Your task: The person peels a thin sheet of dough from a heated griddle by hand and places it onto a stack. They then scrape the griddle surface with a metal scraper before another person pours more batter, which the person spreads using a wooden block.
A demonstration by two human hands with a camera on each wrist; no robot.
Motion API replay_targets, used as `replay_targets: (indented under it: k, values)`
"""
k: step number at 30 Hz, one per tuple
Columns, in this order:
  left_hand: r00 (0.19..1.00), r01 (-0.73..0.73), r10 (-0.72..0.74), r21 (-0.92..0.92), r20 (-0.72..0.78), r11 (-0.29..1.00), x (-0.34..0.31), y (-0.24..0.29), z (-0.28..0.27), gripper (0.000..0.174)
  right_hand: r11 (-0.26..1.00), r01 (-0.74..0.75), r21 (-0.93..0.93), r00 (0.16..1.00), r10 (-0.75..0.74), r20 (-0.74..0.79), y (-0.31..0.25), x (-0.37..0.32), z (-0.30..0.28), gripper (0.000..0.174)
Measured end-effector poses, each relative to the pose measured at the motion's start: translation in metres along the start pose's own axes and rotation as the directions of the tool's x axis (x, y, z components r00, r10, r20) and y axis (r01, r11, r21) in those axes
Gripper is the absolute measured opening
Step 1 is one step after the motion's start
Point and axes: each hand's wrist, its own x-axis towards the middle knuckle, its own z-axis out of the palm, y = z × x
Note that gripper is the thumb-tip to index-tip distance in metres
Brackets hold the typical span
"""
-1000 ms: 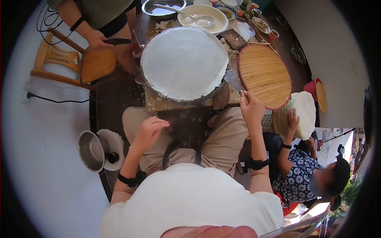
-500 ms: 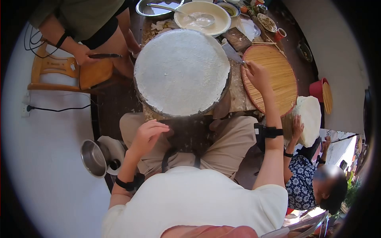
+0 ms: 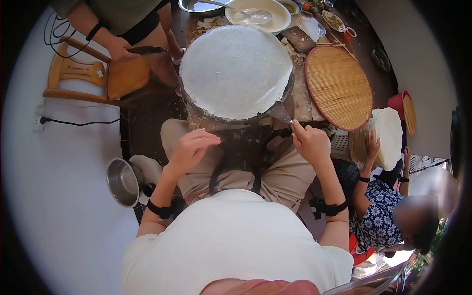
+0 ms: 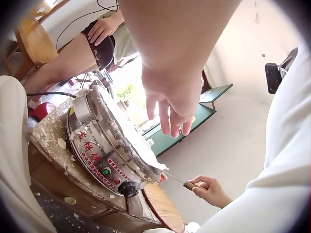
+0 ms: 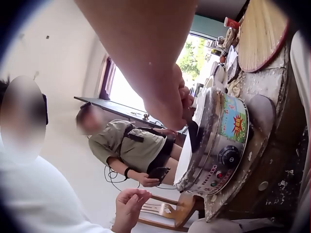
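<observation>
A thin white crepe [image 3: 236, 69] covers the round electric griddle [image 4: 104, 155], whose metal side carries a dial and coloured lamps. My right hand [image 3: 312, 142] grips the wooden handle of a flat metal scraper [image 3: 280, 112], index finger along the handle. The blade lies at the crepe's edge on the front right of the griddle's rim; in the right wrist view my hand hides much of the tool. Over my left thigh, away from the griddle, hovers my left hand [image 3: 194, 148], its fingers loosely extended and holding nothing.
A round slatted mat [image 3: 339, 86] lies right of the griddle. Behind stand a batter bowl [image 3: 280, 19] with a ladle and several small dishes. At right, another person holds a thick white stack [image 3: 386, 140]. A standing person at left holds a dark object [image 3: 147, 49] beside a chair [image 3: 129, 78].
My right hand went up along the griddle's right rim with the scraper, then came back down toward the front right. My left hand stays over the thigh.
</observation>
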Motion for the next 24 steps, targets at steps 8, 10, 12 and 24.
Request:
replay_targets:
  k: [8,10,12,24]
  values:
    - [1.0,0.017,-0.017,0.014,-0.018,1.0,-0.063,0.012,-0.01,0.024,0.996,-0.063,0.067,0.995,0.068,-0.077,-0.085,-0.001,0.007,0.034]
    - [0.998,0.047,-0.045,0.032,-0.043,0.998,-0.08,0.015,-0.015,0.024,0.992,-0.099,0.074,0.993,0.103,-0.061,-0.102,-0.003,0.008,0.033]
    - [0.995,0.076,-0.072,0.051,-0.065,0.996,-0.093,0.017,-0.02,0.023,0.988,-0.13,0.079,0.991,0.133,-0.032,-0.128,-0.002,0.006,0.032]
    - [0.985,0.086,-0.066,0.125,-0.158,0.988,-0.103,0.019,-0.028,0.02,0.922,0.102,0.373,0.994,-0.078,-0.079,-0.181,0.092,0.046,0.031]
